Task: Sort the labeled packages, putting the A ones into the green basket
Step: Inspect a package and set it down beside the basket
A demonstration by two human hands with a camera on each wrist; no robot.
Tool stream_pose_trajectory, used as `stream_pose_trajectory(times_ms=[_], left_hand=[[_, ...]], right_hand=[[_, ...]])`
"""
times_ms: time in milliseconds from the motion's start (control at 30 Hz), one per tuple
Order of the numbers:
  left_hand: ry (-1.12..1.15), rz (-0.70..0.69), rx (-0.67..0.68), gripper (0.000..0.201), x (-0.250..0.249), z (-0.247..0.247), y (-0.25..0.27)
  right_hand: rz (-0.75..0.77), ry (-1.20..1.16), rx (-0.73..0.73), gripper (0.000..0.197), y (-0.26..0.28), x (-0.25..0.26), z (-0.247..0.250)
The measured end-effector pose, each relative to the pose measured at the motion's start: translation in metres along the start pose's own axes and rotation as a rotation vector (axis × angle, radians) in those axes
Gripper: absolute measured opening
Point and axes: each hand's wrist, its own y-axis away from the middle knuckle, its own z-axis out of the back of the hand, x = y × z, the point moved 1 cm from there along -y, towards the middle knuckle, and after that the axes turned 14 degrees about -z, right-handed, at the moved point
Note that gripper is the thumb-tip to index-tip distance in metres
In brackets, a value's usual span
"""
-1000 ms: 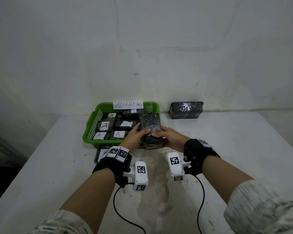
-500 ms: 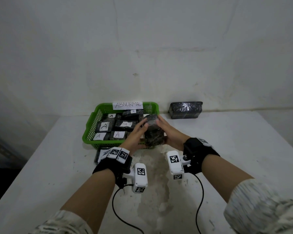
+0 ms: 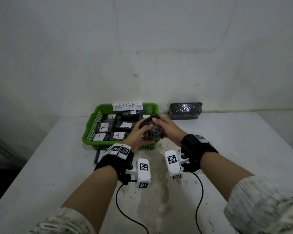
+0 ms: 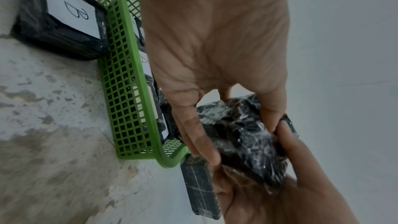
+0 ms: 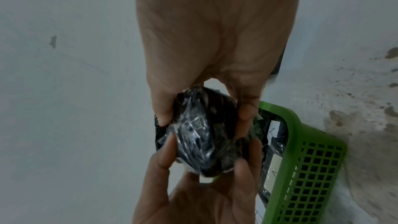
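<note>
A handwritten paper sign [image 3: 127, 106] reading "ABNORMAL" stands on the green basket's [image 3: 89, 130] far rim. Black packages inside carry white labels [image 3: 104, 127] marked "A". A package [image 4: 56, 18] outside the basket's near wall is labeled "B".

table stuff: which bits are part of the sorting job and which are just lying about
Part of the job:
- wrapped package, held by left hand and right hand
- green basket with A-labelled packages
- B-labelled package outside the basket
- unlabelled-side package by the wall

Lying about:
- wrist camera cables
</note>
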Motion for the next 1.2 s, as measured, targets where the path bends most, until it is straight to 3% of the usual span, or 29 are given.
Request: stream_pose_trajectory(times_ms=[167,300,467,633,767,867,1000,1133,1200], left_hand=[[-0.086,-0.053,-0.063,0.044,-0.002,-0.002,0.002],[-0.104,-0.035,-0.063,0.047,-0.003,-0.001,0.003],[-0.131,0.007,0.039,0.052,-0.002,0.004,0.007],[-0.267,0.095,0.047,0.058,-0.003,0.009,0.007],[-0.272,0.170,-0.061,0.076,-0.002,0.013,0.006],[-0.335,0.198,-0.081,0.072,0.001,0.016,0.005],[-0.437,0.193,-0.026,0.065,0.007,0.021,0.003],[-0.414,0.192,-0.078,0.056,0.007,0.025,0.000],[-0.364,0.190,-0.131,0.054,0.005,0.025,-0.002]], right_hand=[[-0.032,0.011,0.073,0.062,0.000,-0.004,0.000],[0.026,0.010,-0.018,0.048,0.001,-0.002,-0.002],[0.085,0.077,-0.134,0.039,0.001,0.000,0.002],[0.107,0.171,-0.076,0.039,0.018,0.011,-0.002],[0.039,0.283,0.045,0.037,0.025,0.014,0.000],[-0.028,0.284,0.077,0.041,0.025,0.012,-0.001],[-0.089,0.077,-0.047,0.054,0.016,0.007,-0.002],[-0.077,0.132,-0.099,0.031,0.021,0.011,-0.002],[-0.078,0.140,-0.043,0.037,0.024,0.011,-0.005]])
